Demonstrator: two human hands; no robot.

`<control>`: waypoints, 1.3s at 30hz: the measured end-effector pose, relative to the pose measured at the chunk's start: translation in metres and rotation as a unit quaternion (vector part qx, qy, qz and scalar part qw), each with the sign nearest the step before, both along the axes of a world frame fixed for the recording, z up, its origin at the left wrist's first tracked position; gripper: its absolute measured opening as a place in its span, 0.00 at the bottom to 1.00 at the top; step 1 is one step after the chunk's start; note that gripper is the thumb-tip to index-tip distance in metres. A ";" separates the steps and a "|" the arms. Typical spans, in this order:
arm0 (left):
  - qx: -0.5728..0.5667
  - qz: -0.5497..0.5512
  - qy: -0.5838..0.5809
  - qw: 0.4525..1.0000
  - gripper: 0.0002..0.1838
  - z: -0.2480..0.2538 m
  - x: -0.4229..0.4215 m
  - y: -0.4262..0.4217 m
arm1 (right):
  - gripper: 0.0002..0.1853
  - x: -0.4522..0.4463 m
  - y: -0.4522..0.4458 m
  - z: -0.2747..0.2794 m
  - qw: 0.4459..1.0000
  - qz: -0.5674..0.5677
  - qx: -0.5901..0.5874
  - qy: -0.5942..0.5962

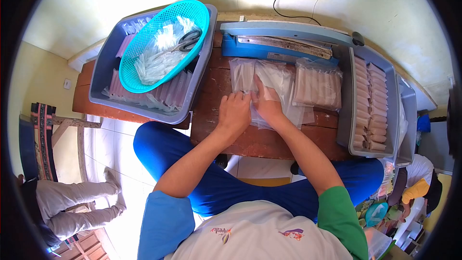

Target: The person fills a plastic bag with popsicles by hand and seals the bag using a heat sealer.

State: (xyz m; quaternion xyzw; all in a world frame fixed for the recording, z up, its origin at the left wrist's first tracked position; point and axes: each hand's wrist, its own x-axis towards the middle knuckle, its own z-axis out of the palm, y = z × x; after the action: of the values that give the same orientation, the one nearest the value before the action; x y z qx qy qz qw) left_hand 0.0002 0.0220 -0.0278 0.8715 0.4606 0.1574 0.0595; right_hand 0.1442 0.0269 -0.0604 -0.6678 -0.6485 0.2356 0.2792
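Note:
A clear plastic bag (pixel 243 74) holding several pinkish-brown sticks lies flat on the brown wooden table in front of me. My left hand (pixel 234 114) is at its near edge, fingers curled and closed on the plastic. Close beside it, my right hand (pixel 267 103) also grips the bag's edge, its index finger stretched forward along the plastic. Loose clear bags (pixel 284 79) lie under and beside my right hand. Just to the right is a filled bag of sticks (pixel 317 85). What the fingertips pinch is partly hidden.
A blue bag sealer (pixel 279 50) stands behind the bags. On the left, a grey tub (pixel 166 114) of bagged sticks carries a turquoise basket (pixel 131 70) with plastic pieces and scissors (pixel 188 42). A grey bin (pixel 345 115) of stacked sticks stands right. Other people are at both sides.

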 end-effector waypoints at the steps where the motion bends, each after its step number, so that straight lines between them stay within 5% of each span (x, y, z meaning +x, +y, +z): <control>1: -0.001 0.001 0.003 1.000 0.06 -0.001 0.000 0.000 | 0.31 0.000 0.000 -0.001 1.000 -0.001 0.005 -0.005; 12: 0.004 0.004 0.014 1.000 0.07 0.000 -0.003 0.001 | 0.35 0.000 -0.010 -0.007 0.998 -0.029 0.051 0.009; 14: -0.001 0.003 0.032 0.999 0.07 0.000 -0.004 0.001 | 0.36 0.002 -0.014 0.002 0.997 -0.035 -0.043 0.048; 26: -0.017 -0.007 0.036 0.999 0.07 0.015 -0.009 -0.008 | 0.39 0.009 -0.038 0.020 0.995 -0.019 -0.074 0.058; 30: -0.023 -0.016 0.043 0.999 0.06 0.021 -0.010 -0.013 | 0.39 0.011 -0.049 0.011 0.999 -0.024 -0.011 0.040; 39: -0.082 -0.040 0.036 0.995 0.09 0.030 -0.003 -0.023 | 0.22 0.028 -0.078 0.020 0.999 0.022 -0.041 0.008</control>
State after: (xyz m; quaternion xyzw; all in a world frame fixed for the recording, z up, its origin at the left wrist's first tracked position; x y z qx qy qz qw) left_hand -0.0024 -0.0010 0.0022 0.8865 0.4388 0.0847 0.1204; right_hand 0.1724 -0.0509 -0.0404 -0.6625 -0.6504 0.2737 0.2514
